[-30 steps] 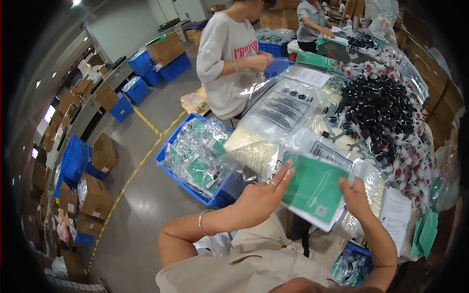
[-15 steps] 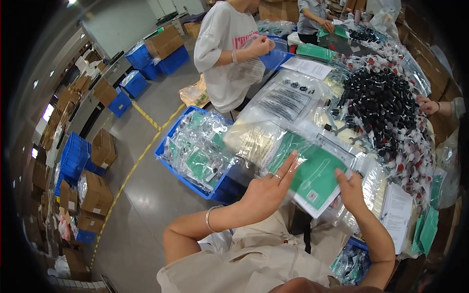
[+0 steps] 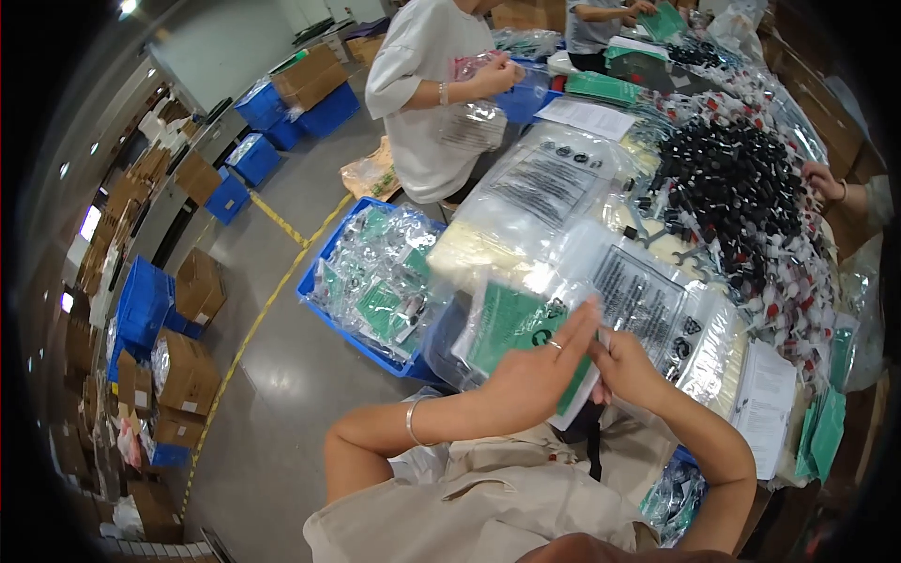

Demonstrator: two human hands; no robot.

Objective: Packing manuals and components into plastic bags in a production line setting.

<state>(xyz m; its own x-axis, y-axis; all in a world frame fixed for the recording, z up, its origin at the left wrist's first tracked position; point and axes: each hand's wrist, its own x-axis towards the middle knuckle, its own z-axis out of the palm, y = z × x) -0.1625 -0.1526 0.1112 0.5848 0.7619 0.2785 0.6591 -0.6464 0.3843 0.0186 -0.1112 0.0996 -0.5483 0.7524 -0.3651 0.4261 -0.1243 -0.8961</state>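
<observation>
A clear plastic bag with a green booklet (image 3: 504, 326) inside is tilted in front of me, above the front edge of the worktable. My left hand (image 3: 537, 375), with a ring and a bracelet, lies across the bag and grips it. Its fingers are stretched close together, the tips smeared by motion and the thumb hidden. Beside it, my right hand (image 3: 627, 368) is closed on the bag's right edge. Beyond my hands lies a stack of clear printed bags (image 3: 648, 291). Another printed bag stack (image 3: 549, 188) is farther back.
A blue crate (image 3: 324, 246) of filled bags stands left of the table. Black and red-white small parts (image 3: 727, 197) form a large heap at right, wrenches (image 3: 690, 255) beside it. Paper sheets (image 3: 762, 403) lie near right. Co-workers stand at the far side; another person's hand (image 3: 822, 180) reaches in.
The green booklet and its bag have turned and shifted left, toward me. Both my hands have come close together, uncovering the printed bag stack. A far co-worker has lifted a green booklet.
</observation>
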